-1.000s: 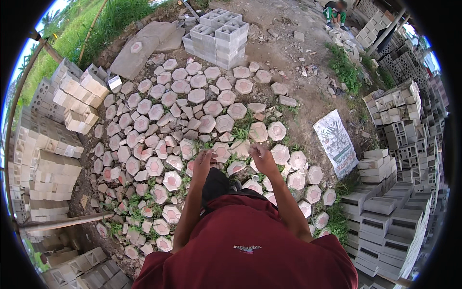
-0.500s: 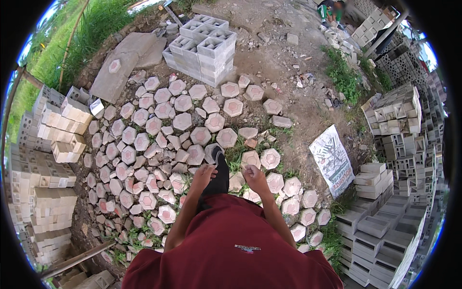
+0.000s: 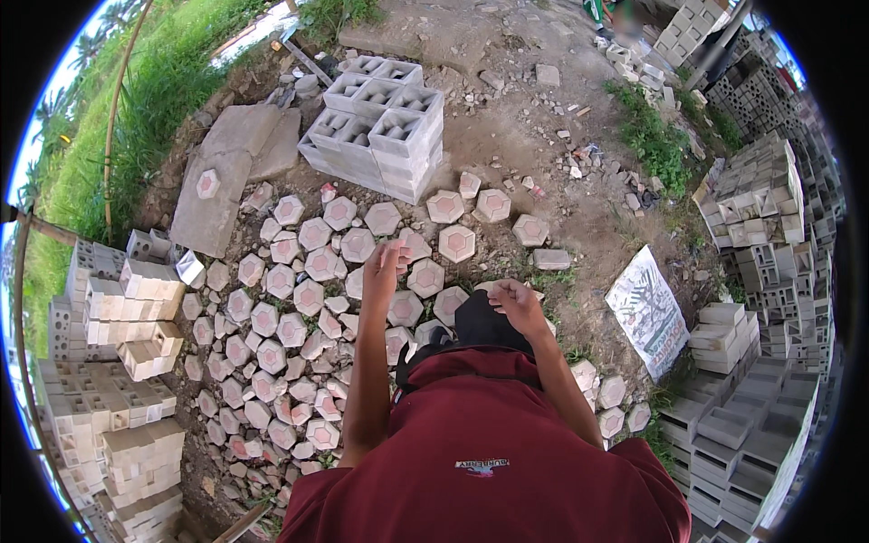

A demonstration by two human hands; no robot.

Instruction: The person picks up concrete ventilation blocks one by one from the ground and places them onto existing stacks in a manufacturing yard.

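Note:
My left hand (image 3: pixel 387 260) is raised in front of me, its fingers loosely bent and apart, holding nothing. Below it lie hexagonal concrete paving stones (image 3: pixel 315 233) with reddish centres, spread over the ground. Lower and to the right hangs my right hand (image 3: pixel 514 300), empty too, with the fingers half curled and apart, in front of my dark trouser leg (image 3: pixel 489 324). Neither hand touches a stone. Beyond them stands a stack of grey hollow blocks (image 3: pixel 398 140).
Hollow blocks are piled on the left (image 3: pixel 127 308) and on the right (image 3: pixel 724 425). A white printed sheet (image 3: pixel 647 308) lies at right. Far left, a concrete slab (image 3: pixel 213 172) carries one paving stone. Another person (image 3: pixel 611 18) is at the far right.
My view has shifted forward, so the grey block stack looks closer. Both hands have risen and moved apart, the left one farther forward. My legs have changed position in a step.

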